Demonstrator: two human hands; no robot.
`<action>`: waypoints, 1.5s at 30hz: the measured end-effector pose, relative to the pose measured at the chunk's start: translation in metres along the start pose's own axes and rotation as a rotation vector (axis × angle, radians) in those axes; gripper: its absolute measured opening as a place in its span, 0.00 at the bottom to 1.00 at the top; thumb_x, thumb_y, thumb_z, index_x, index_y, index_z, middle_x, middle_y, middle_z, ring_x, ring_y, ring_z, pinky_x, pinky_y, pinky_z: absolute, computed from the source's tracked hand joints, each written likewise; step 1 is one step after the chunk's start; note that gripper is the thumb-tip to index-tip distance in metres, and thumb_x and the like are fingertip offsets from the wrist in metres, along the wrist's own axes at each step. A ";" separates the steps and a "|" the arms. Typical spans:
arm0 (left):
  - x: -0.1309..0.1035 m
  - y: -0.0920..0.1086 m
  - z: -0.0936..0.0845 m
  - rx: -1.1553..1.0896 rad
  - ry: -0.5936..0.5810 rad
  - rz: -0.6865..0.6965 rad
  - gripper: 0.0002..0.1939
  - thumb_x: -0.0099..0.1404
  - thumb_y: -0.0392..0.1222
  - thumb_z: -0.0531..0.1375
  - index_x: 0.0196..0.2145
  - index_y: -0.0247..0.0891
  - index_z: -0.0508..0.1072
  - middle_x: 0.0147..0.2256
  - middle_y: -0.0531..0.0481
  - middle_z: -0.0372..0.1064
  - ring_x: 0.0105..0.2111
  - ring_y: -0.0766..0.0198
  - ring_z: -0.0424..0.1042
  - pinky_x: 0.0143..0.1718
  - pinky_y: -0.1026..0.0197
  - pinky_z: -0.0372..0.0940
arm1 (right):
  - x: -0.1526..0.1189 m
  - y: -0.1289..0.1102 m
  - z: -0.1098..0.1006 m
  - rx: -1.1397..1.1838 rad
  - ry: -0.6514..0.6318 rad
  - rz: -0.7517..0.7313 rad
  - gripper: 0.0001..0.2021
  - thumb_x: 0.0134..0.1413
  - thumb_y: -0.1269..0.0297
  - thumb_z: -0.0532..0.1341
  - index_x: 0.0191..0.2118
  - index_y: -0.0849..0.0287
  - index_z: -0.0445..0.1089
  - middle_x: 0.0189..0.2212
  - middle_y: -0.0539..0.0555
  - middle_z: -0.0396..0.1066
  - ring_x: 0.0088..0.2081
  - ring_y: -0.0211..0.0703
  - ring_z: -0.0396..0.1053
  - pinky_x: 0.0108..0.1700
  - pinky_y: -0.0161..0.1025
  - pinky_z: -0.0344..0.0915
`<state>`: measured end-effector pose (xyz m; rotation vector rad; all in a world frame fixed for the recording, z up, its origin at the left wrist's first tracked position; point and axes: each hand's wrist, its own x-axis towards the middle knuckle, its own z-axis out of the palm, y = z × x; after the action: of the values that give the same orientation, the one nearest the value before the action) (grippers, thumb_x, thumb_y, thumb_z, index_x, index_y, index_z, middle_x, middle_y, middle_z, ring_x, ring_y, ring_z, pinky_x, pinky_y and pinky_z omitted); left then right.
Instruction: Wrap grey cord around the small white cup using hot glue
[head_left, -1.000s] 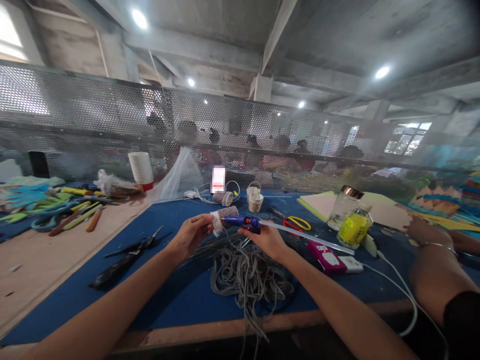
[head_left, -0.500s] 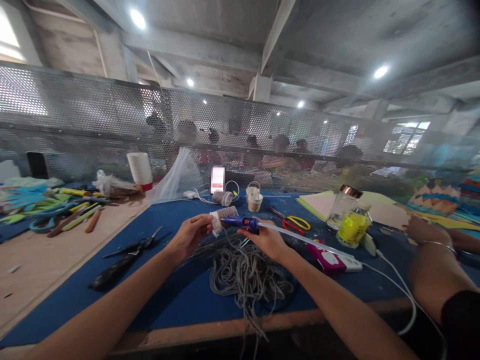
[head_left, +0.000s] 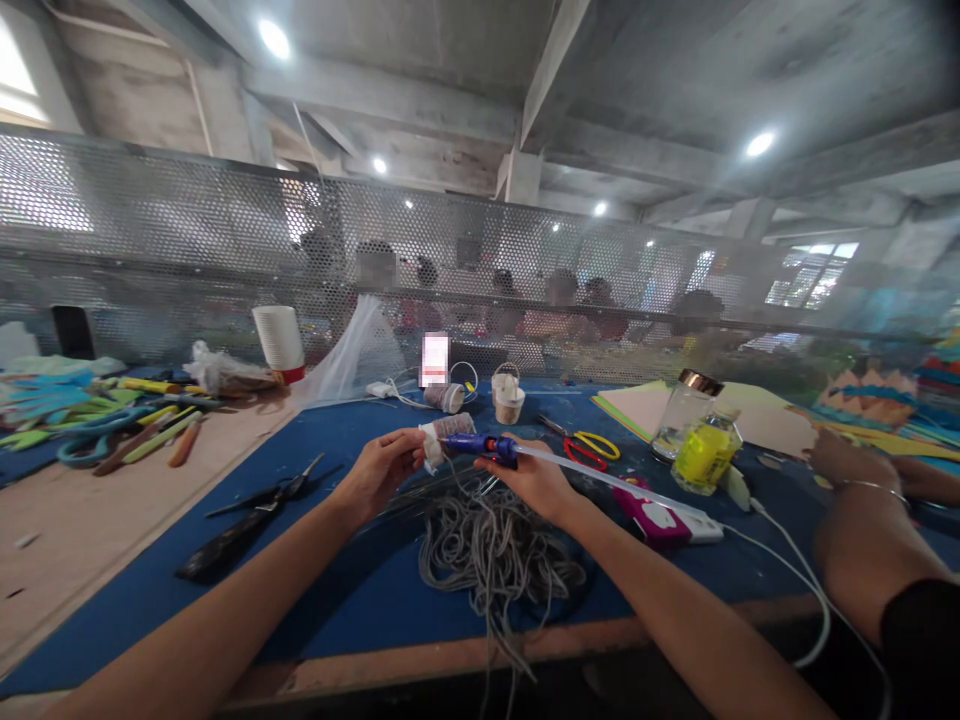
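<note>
My left hand pinches the white end of a small paper cup that lies sideways, partly wound with grey cord. Wrapped around a blue glue gun, my right hand points its nozzle at the cup's white part, touching or very close. A long translucent glue stick sticks out of the gun's back toward the right. Below both hands a loose heap of grey cord lies on the blue mat and hangs over the table edge; one strand runs up to the cup.
Black-handled pliers lie left, near knives and scissors. Behind stand a small basket-like cup and a cord-wound cup. Right are red-yellow scissors, a glass jar, a yellow bottle and another person's arm.
</note>
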<state>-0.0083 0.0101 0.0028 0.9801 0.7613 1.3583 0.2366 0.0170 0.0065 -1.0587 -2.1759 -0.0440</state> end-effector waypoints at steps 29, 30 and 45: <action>0.000 0.001 -0.001 -0.014 0.019 0.019 0.06 0.52 0.37 0.67 0.28 0.32 0.75 0.24 0.51 0.70 0.24 0.70 0.67 0.30 0.67 0.63 | -0.001 -0.001 -0.001 -0.003 -0.018 -0.003 0.19 0.56 0.44 0.56 0.34 0.56 0.70 0.24 0.50 0.70 0.26 0.40 0.64 0.30 0.33 0.55; 0.000 0.001 -0.001 -0.014 0.017 0.023 0.06 0.52 0.37 0.67 0.28 0.32 0.75 0.24 0.52 0.69 0.24 0.70 0.67 0.30 0.67 0.63 | -0.001 -0.001 -0.002 -0.008 -0.020 -0.003 0.19 0.56 0.45 0.56 0.34 0.57 0.70 0.24 0.50 0.70 0.26 0.40 0.65 0.30 0.33 0.55; 0.003 0.000 -0.004 -0.047 0.041 0.012 0.06 0.52 0.36 0.67 0.29 0.31 0.76 0.26 0.49 0.71 0.25 0.69 0.67 0.30 0.67 0.65 | -0.001 0.001 -0.001 -0.026 -0.047 -0.009 0.19 0.57 0.45 0.54 0.35 0.56 0.69 0.26 0.50 0.71 0.27 0.40 0.66 0.31 0.33 0.56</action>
<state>-0.0117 0.0138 0.0012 0.9233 0.7517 1.4046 0.2386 0.0168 0.0065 -1.0743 -2.2273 -0.0518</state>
